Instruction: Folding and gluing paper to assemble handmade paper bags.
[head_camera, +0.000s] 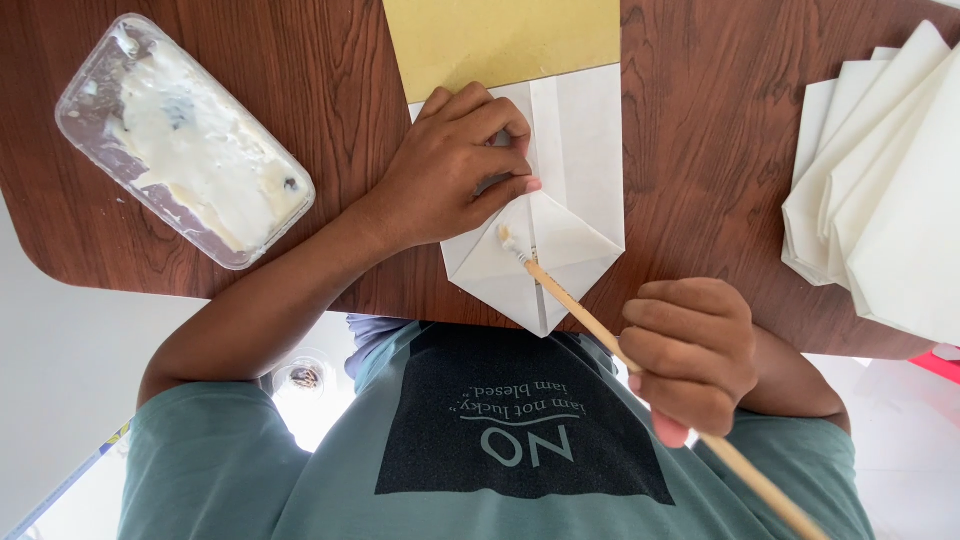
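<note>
Paper bag (575, 170), white and folded flat, lies at the middle of the desk (700, 150), with its pointed bottom flap close to the near edge. The left hand (455, 165) presses down on the bag with curled fingers and covers part of the flap. The right hand (690, 350) is clamped around a wooden brush (585, 310), and the brush tip touches the flap. A plastic tray (185, 140) with white paste sits near the left corner. Folded white bags (890, 180) are stacked at the right edge. A yellow sheet (500, 40) lies under the bag's far end.

Left hand (455, 165) knuckles curled, pressed flat-down; right hand (690, 350) fisted in a tight grip.
</note>
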